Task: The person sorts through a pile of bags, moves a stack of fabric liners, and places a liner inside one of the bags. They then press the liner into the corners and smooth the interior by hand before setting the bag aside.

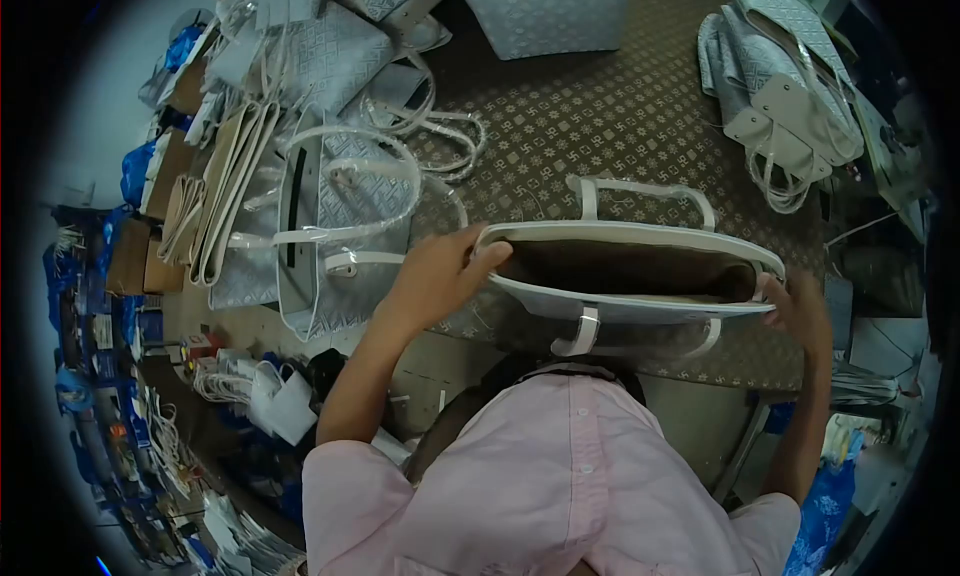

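A pale handbag (640,306) stands at the near edge of the patterned table, its open top facing up and its dark brown lining showing. One white handle lies beyond the far rim, the other hangs out on the near side. My left hand (440,276) grips the bag's left end, with the thumb over the rim and the fingers outside. At the right end, my right hand (797,311) holds the rim between thumb and fingers; it is slightly blurred.
Left of the bag, another pale bag (345,216) lies with looped handles beside stacked bag pieces. A pale bag (545,16) stands at the table's far edge. More bags with handles (790,106) lie at the right. The patterned table (570,126) spans the middle.
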The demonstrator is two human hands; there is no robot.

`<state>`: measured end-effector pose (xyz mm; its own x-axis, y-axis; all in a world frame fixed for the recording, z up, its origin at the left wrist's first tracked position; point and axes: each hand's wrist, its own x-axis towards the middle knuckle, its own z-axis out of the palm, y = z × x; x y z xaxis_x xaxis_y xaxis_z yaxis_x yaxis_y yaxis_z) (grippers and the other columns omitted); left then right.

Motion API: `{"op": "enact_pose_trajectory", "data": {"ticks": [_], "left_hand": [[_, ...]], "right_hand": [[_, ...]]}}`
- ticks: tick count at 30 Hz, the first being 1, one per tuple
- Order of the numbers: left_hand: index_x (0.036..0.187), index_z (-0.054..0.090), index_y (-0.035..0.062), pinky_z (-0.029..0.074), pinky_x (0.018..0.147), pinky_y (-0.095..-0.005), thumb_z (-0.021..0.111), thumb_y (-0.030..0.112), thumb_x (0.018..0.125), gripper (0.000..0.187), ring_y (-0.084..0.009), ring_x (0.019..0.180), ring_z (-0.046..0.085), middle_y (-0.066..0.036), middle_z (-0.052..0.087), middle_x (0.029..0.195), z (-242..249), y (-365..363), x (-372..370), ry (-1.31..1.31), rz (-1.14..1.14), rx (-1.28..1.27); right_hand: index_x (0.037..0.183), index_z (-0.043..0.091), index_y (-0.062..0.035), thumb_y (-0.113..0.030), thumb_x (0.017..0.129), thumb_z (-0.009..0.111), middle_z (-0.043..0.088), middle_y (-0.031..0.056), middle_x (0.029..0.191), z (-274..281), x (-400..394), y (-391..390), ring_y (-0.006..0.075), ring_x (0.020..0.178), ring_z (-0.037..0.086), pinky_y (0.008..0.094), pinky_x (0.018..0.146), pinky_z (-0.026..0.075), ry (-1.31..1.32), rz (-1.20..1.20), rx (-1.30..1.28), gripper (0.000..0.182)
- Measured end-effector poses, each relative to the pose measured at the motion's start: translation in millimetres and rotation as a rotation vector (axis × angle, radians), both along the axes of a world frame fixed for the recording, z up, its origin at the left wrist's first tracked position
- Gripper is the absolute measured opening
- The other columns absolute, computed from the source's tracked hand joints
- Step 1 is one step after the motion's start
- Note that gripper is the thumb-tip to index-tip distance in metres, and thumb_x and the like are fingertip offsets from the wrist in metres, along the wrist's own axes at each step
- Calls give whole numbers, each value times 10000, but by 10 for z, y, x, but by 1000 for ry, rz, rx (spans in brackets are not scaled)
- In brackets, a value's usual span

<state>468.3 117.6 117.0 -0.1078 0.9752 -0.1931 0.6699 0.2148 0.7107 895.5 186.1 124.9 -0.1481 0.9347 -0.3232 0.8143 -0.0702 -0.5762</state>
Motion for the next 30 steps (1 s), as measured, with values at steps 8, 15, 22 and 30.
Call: {"op": "enact_pose_trajectory", "data": {"ticks": [8,15,22,30], "left_hand": [[814,634,-18,444,590,-415,495,263,920,331,-347,591,589,-199,573,617,56,119,-64,100,-323,-47],[854,632,-21,447,568,-364,554,262,900,296,-226,541,592,-138,578,596,243,130,37,142,-288,-165],[1137,612,-6,392,495,-254,560,246,918,338,-76,510,455,3,511,607,146,50,-153,-156,-352,-399],[1287,524,8,405,527,-246,562,206,914,424,-82,553,492,-4,579,714,-46,-79,-194,-200,-297,-135]], "right_hand": [[859,613,82,-224,923,510,649,156,650,-89,327,169,188,528,652,270,432,510,152,-25,-350,329],[839,628,68,-214,897,528,647,124,634,80,101,160,176,528,650,291,480,521,19,71,-100,305],[798,648,33,-245,906,517,619,99,585,105,134,223,184,495,627,315,464,524,-74,67,-354,326],[1216,567,-45,-379,917,522,652,115,874,-18,284,-10,175,616,653,310,533,532,197,104,-295,451]]}}
